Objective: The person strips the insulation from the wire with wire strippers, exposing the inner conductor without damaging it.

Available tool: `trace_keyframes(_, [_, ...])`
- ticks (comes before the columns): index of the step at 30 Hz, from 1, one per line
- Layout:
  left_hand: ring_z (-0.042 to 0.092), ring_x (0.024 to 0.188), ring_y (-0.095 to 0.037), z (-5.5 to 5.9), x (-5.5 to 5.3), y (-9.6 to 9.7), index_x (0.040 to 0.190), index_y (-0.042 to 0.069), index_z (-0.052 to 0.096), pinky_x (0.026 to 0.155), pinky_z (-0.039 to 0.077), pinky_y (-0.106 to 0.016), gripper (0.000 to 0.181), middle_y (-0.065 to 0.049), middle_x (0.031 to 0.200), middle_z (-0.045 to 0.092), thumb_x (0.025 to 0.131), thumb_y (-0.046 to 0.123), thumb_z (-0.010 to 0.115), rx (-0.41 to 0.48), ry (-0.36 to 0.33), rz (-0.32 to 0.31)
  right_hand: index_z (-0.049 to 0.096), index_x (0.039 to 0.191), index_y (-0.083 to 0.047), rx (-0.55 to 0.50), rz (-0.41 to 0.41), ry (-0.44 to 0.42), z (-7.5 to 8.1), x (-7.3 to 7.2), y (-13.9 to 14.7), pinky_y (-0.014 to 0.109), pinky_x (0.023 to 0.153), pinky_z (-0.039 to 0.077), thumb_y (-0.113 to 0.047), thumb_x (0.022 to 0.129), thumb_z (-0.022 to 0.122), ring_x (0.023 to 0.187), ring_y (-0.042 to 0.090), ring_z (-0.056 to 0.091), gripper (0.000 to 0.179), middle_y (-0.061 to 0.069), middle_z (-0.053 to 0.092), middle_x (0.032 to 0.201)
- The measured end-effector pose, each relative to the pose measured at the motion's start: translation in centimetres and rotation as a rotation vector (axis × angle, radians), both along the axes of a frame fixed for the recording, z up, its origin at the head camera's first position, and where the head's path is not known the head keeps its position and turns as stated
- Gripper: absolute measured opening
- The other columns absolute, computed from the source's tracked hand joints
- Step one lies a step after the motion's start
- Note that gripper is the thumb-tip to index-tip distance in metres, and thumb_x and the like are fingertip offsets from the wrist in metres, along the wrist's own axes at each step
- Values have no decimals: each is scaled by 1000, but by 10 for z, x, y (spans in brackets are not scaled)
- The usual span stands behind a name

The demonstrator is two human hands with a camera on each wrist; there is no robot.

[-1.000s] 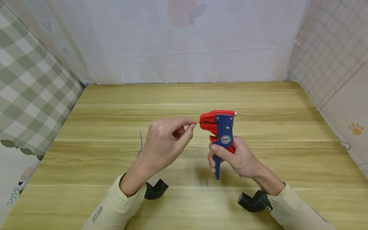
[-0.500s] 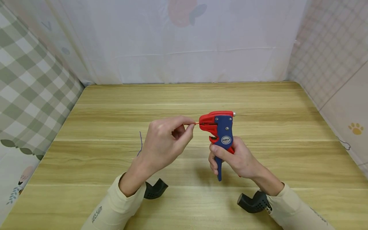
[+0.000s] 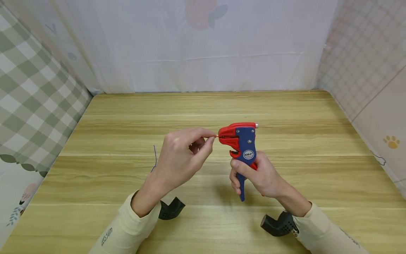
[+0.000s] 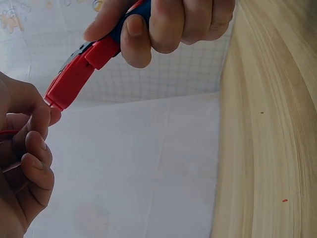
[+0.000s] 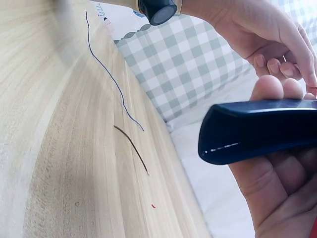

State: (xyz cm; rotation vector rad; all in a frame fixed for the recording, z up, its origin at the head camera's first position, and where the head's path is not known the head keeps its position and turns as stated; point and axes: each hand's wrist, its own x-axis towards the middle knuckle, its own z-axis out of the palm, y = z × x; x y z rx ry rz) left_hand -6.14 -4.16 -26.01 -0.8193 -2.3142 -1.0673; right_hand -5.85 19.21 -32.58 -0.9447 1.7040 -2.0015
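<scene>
In the head view my left hand [image 3: 182, 157] pinches a thin red wire [image 3: 216, 136] between thumb and forefinger. The wire runs to the red nose of a red-and-blue wire stripper [image 3: 246, 141], just off the fingertips. My right hand [image 3: 260, 174] grips the stripper by its handles, thumb across the blue one. From the left wrist, the stripper's red nose [image 4: 69, 87] is seen close to the left fingertips. How far the wire reaches inside the nose is hidden. The right wrist view shows the blue handle [image 5: 257, 129] end on, with fingers round it.
A blue wire [image 5: 116, 82] and a shorter brown wire [image 5: 133, 148] lie on the wooden table [image 3: 203, 225]. Small red scraps [image 4: 285, 201] lie near them. A white curtain [image 3: 222, 74] stands behind the table, with checked cloth [image 3: 41, 84] at the left.
The stripper and my right hand have shifted slightly left, bringing the nose closer to the left fingertips. The blue handle's lower end has swung a little right. My left hand stays almost still.
</scene>
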Motion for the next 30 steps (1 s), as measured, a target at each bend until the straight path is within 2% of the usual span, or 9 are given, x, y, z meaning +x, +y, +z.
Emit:
trace_keyframes(4, [55,56,-7,0,0,0,97,2,80,54,48,-20,10,-1,68,67,94,1,71,-9,0,1,55,101,-6,11,-18,-8,-1,0,-1,38,60,58,-4,111,43,54,24,64,16,15,61,67])
trace_keyframes(11, [55,56,-8,0,0,0,96,1,80,54,48,-20,10,-1,68,67,93,0,71,-17,9,4,48,98,5,18,-37,-5,-1,2,-3,38,60,58,-5,111,43,53,24,64,17,14,60,66])
trace_keyframes(30, [59,58,-9,0,0,-1,94,2,79,56,52,-20,10,-2,70,69,92,-2,70,-24,27,5,53,96,-3,61,-79,-25,1,6,-4,39,53,56,-2,110,41,51,24,63,19,15,59,64])
